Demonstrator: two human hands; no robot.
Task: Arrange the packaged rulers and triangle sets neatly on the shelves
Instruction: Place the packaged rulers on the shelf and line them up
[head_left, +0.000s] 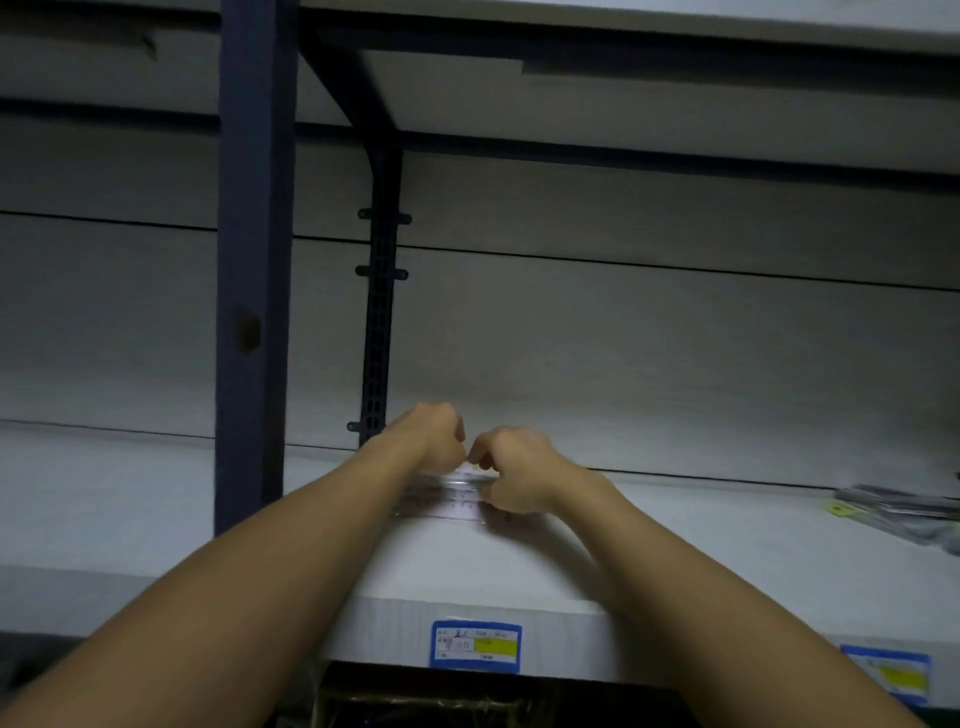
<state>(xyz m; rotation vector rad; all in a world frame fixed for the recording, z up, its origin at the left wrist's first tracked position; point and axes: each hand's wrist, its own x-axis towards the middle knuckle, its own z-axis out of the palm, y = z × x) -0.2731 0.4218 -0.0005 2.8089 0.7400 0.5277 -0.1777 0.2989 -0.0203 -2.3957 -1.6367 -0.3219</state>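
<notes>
No text can be read. Below the gripping hands, a blue-framed price label (475, 646) with a yellow patch sits on the shelf's front edge (571, 639), its print blurred. A second such label (889, 673) sits lower right.

White shelf (727, 561), clear packaged rulers (447, 499) mid-shelf, more packages (904, 514) far right

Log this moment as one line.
hands: left hand and right hand both grip clear ruler pack | place: white shelf | nearby: loose packs far right
</notes>
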